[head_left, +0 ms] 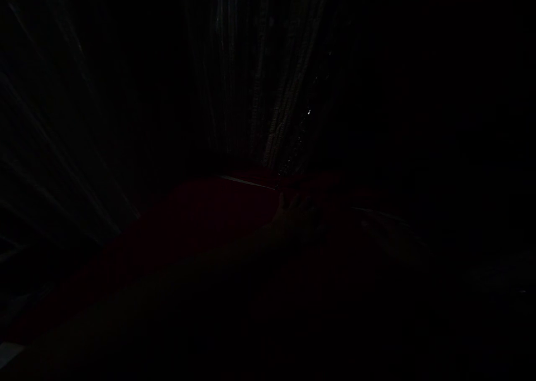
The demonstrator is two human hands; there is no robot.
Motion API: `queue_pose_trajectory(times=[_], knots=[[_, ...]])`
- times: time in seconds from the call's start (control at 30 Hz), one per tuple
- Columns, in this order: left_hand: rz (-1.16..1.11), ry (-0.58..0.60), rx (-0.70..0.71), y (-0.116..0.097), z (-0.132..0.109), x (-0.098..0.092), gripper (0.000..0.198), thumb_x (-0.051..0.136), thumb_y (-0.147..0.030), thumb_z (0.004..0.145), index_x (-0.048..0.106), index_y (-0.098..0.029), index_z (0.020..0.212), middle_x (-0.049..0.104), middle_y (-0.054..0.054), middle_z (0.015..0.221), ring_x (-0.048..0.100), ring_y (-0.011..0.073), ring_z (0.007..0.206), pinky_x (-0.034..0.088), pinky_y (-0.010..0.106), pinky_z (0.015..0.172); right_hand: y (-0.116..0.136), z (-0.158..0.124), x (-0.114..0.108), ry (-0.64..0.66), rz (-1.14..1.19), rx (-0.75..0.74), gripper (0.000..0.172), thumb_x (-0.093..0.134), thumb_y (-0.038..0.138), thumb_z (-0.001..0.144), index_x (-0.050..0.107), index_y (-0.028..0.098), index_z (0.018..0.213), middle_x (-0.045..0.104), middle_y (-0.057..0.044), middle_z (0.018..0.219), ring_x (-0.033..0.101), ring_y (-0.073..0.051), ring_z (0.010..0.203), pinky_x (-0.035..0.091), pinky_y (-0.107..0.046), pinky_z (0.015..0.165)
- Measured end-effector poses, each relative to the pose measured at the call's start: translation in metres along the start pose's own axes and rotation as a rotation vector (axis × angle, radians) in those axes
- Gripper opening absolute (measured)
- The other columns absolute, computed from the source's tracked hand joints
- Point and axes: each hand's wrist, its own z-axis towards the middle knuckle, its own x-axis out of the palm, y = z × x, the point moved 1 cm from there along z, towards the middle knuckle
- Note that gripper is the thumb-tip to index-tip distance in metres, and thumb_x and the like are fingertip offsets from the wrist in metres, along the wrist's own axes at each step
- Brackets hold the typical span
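The view is very dark. My left forearm reaches in from the lower left, and my left hand [297,219] lies on a dim red surface [201,208] that looks like cloth. A few of its fingers show faintly, stretched forward and somewhat apart. Whatever may be under the palm is hidden. A thin white strip [247,181] runs along the red surface just beyond the fingertips. I cannot make out my right hand anywhere.
Folded, curtain-like hangings [268,80] rise behind the red surface, with small shiny specks [309,112] along their right edge. More streaked hangings [62,130] stand at the left. A faint pale shape [389,225] lies right of the hand. The far right is black.
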Motion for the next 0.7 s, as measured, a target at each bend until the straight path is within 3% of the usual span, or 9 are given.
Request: queue_pose_trajectory(times=[0.53,0.7], knots=[[0.015,-0.017,-0.001,0.001,0.001,0.0,0.073,0.034,-0.067,0.111,0.044,-0.025,0.17,0.031,0.014,0.182,0.022,0.0426,0.17,0.008,0.08,0.132,0.001,-0.001,-0.004,-0.014,-0.021,0.005,0.044,0.057,0.05,0.111,0.068,0.022,0.143,0.061,-0.014,0.148,0.059,-0.024,0.139,0.049,-0.048,0.123],[0.019,-0.002,-0.008,-0.001,-0.001,-0.002,0.07,0.038,-0.065,0.112,0.045,-0.026,0.17,0.03,0.013,0.182,0.021,0.0425,0.17,0.009,0.079,0.133,0.008,0.0,0.016,-0.103,-0.01,-0.004,0.054,0.057,0.053,0.11,0.065,0.019,0.15,0.061,-0.018,0.152,0.057,-0.028,0.146,0.039,-0.056,0.131]])
